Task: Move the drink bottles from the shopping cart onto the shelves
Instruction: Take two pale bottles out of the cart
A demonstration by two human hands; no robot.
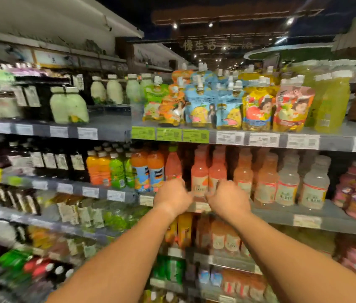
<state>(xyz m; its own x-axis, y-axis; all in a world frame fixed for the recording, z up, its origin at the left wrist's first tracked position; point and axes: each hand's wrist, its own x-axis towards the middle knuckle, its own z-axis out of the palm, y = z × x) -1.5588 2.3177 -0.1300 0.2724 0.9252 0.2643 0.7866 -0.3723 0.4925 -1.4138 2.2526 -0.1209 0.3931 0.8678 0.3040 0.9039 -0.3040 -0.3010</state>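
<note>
Head view: grey metal shelf [281, 215] at chest height carries rows of plastic drink bottles. Two pink-orange plastic bottles [200, 171] stand upright at its front edge. Left hand [172, 196] and right hand [227, 199] reach their bases, fingers curled; actual grasp cannot be determined through motion blur.

Supermarket aisle under a dark ceiling, seen from my headset feed.
I see grey metal shelving [330, 217] with price tags [262, 139] along its edges, small ceiling spotlights [290, 20] overhead, and an illuminated sign [216, 45] in Chinese characters hanging deeper in the dim store.
</note>
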